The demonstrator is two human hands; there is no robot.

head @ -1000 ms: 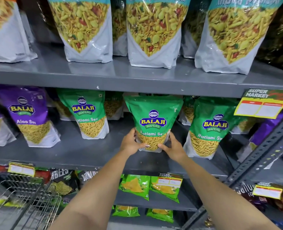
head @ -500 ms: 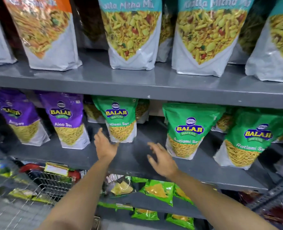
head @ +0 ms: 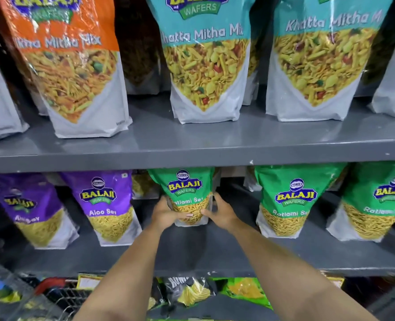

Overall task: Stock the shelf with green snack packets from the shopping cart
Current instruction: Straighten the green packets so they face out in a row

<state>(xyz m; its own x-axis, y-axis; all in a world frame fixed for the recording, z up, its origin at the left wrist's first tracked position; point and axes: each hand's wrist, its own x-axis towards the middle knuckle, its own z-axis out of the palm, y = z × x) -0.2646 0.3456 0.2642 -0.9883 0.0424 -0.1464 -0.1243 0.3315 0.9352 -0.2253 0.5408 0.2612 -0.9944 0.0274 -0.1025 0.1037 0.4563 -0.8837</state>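
Observation:
A green Ratlami Sev packet (head: pixel 187 191) stands upright on the grey middle shelf (head: pixel 215 256). My left hand (head: pixel 166 214) grips its lower left side and my right hand (head: pixel 222 214) grips its lower right side. Two more green packets stand to the right, one (head: pixel 289 200) close by and another (head: pixel 377 205) at the frame's edge. The wire shopping cart (head: pixel 60 297) shows at the bottom left; its contents are mostly hidden.
Purple Aloo Sev packets (head: pixel 106 205) stand left of the held packet. Large teal (head: pixel 205 59) and orange (head: pixel 71 66) mix packets fill the shelf above. Small green and black packets (head: pixel 191 293) lie on the shelf below, behind my forearms.
Both hands let go of the packet further right, swung left with fingers spread, and now clasp the green packet next to the purple ones. The view has shifted left and closer.

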